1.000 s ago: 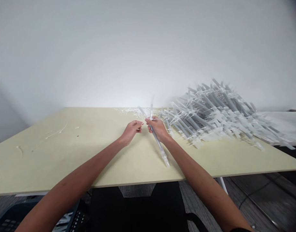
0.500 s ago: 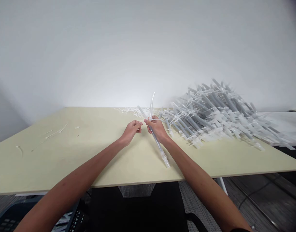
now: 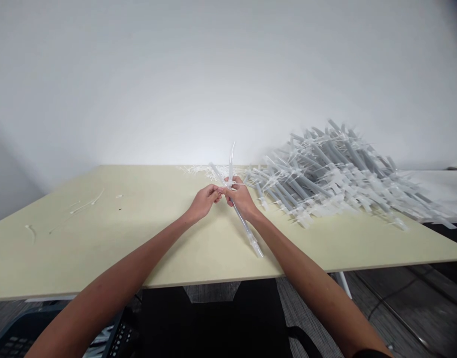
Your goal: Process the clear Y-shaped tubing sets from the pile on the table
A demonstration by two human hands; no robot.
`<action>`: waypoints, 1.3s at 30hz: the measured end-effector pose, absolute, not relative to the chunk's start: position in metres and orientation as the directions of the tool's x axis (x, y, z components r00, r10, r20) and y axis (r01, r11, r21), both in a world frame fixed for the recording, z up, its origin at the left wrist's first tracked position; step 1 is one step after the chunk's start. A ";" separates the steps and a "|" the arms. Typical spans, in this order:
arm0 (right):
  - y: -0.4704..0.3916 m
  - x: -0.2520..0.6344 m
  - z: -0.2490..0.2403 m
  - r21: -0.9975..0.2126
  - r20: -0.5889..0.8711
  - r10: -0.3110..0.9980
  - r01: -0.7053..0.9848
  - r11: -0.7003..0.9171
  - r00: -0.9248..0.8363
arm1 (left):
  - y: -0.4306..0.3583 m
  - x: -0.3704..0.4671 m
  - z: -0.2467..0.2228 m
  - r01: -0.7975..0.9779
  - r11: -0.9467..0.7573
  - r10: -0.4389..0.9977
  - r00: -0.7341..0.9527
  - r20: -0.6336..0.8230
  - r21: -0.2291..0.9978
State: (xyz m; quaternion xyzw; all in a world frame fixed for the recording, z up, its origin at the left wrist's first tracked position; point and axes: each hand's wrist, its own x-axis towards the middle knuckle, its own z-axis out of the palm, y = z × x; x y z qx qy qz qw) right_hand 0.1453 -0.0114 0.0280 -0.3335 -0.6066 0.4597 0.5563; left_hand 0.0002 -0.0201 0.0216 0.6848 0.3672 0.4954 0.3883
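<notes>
My right hand is closed around a translucent plastic tube above the table. Its lower end, with a clear fitting, slants toward the table's front edge. A thinner, curved clear tube rises from the grip, and a white cable tie shows where the two meet. My left hand is closed in a pinch, its fingertips touching the right thumb just left of the tube. Whatever those fingertips hold is too small to make out.
A large heap of similar tubes with fittings and ties covers the table's right side. White cable ties lie in a pile at the back. Several loose ties are scattered left. Below the front edge stands a dark basket.
My left hand has moved right, closing the gap to the right hand. The tubes' upper ends have shifted slightly left; the right hand keeps its grip.
</notes>
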 end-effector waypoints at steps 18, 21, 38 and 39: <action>-0.010 0.147 0.026 -0.939 0.336 0.935 0.030 0.342 -0.116 | -0.014 -0.011 0.024 0.141 -0.334 0.921 0.261 0.290 0.932; -0.006 0.147 0.025 -0.944 0.325 0.940 0.024 0.329 -0.107 | -0.016 -0.009 0.027 0.077 -0.319 0.912 0.295 0.284 0.945; 0.006 0.152 0.019 -0.949 0.315 0.948 -0.031 0.314 -0.046 | -0.016 -0.014 0.028 0.034 -0.296 0.910 0.314 0.271 0.955; 0.006 0.153 0.019 -0.947 0.322 0.945 -0.031 0.320 -0.058 | -0.016 -0.014 0.028 0.053 -0.289 0.915 0.308 0.259 0.956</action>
